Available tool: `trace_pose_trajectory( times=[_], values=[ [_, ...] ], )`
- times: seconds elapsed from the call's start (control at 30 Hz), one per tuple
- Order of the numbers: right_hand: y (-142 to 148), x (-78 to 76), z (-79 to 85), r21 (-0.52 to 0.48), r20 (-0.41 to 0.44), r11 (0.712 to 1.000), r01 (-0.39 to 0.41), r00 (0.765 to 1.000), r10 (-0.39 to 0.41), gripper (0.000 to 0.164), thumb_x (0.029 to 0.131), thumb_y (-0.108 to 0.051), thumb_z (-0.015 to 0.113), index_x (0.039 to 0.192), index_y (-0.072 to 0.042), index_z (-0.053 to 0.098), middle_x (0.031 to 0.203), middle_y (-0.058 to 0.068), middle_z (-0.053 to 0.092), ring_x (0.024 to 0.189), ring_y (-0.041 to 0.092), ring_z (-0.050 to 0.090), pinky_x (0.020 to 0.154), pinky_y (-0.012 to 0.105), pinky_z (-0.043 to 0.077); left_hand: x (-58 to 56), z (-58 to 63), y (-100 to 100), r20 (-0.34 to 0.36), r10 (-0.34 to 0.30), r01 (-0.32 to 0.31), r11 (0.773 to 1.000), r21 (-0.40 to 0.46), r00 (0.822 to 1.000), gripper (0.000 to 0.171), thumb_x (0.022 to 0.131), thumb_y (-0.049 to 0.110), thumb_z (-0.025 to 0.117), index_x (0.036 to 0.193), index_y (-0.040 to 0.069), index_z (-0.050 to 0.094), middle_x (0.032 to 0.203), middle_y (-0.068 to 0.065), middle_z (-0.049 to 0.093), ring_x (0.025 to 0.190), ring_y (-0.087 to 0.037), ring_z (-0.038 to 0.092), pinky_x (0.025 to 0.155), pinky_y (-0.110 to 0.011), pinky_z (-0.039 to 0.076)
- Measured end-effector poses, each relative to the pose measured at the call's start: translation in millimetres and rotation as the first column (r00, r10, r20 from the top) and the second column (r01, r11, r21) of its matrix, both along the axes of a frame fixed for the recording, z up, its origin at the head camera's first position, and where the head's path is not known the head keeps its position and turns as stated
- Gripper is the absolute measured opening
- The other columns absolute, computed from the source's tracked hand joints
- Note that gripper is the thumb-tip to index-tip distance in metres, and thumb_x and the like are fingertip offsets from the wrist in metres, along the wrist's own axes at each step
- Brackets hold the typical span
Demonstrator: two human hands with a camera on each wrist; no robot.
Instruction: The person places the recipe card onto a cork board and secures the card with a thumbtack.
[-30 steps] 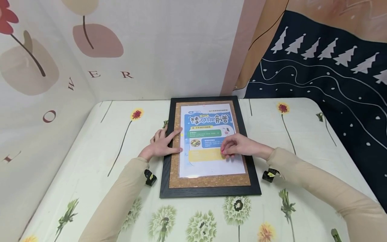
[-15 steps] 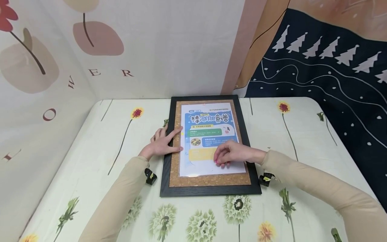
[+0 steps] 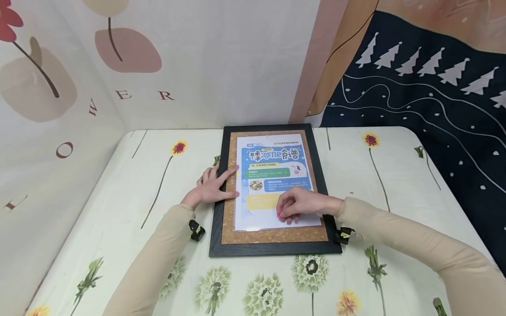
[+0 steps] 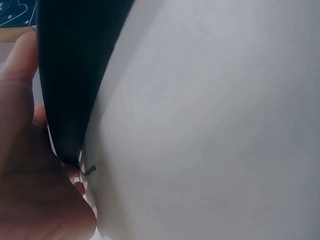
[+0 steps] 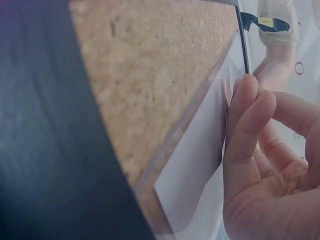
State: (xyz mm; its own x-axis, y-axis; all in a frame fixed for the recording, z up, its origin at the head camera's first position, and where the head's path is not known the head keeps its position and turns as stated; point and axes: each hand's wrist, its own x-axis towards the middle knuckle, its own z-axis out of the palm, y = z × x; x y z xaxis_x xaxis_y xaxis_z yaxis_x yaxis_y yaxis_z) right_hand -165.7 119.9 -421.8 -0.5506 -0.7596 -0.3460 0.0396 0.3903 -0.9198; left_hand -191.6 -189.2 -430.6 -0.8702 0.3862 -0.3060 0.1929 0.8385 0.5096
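Note:
A black-framed cork board [image 3: 276, 249] lies on the table with a printed poster sheet [image 3: 257, 221] on its cork. My left hand [image 3: 209, 188] rests over the board's left frame bar, thumb and index finger spread onto the sheet's left edge. In the left wrist view that hand lies along the black frame's side. My right hand [image 3: 297, 204] is low over the sheet, thumb and index finger pinching a small pink pushpin [image 3: 279, 215]. The right wrist view shows those fingertips [image 5: 246, 87] together close to the sheet; the pin is hidden there.
A small yellow spot [image 3: 238, 174] shows at the sheet's left edge, and a small pink one [image 3: 266, 136] at its top. The flower-patterned tablecloth [image 3: 158, 171] surrounds the board. A patterned wall cloth [image 3: 221, 66] stands behind.
My right hand has moved left and toward me across the sheet with the pink pushpin, from beside the yellow panel to its lower edge. The left hand and the board have stayed in place.

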Motion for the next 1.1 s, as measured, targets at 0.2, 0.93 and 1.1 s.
trace_pose_trajectory(
  times=[0.2, 0.93, 1.1],
  values=[
    [-3.5, 2.2, -1.2, -0.001, 0.035, 0.999, -0.036, 0.999, 0.036, 0.007, 0.09, 0.0, 0.062, 0.09, 0.003, 0.068, 0.076, 0.013, 0.07, 0.062, 0.017, 0.066, 0.053, 0.025, 0.049, -0.5, -1.4, -0.7, -0.009, -0.004, 0.004, 1.0, -0.006, 1.0, 0.086, 0.088, 0.05, 0.064, 0.156, 0.025, 0.017, 0.155, -0.03, -0.009, 0.138, -0.05, -0.006, 0.1, -0.071, 0.007],
    [-14.7, 7.5, 6.9, 0.104, -0.01, 0.994, 0.016, 1.0, -0.015, 0.009, 0.088, -0.001, 0.063, 0.083, 0.002, 0.069, 0.069, 0.008, 0.068, 0.058, 0.014, 0.064, 0.055, 0.026, 0.051, -2.0, -1.7, -0.6, -0.004, -0.006, 0.006, 1.0, -0.023, 1.0, 0.086, 0.088, 0.05, 0.063, 0.156, 0.027, 0.016, 0.155, -0.028, -0.01, 0.138, -0.049, -0.004, 0.1, -0.07, 0.008],
    [-17.3, 10.0, 6.4, 0.135, -0.044, 0.99, 0.051, 0.998, -0.045, 0.011, 0.087, -0.002, 0.063, 0.079, 0.001, 0.069, 0.066, 0.008, 0.068, 0.056, 0.015, 0.063, 0.054, 0.027, 0.051, -2.2, -3.0, -0.9, -0.005, -0.004, 0.004, 1.0, -0.019, 1.0, 0.087, 0.088, 0.051, 0.063, 0.156, 0.026, 0.016, 0.155, -0.028, -0.01, 0.138, -0.049, -0.004, 0.101, -0.07, 0.008]
  ],
)
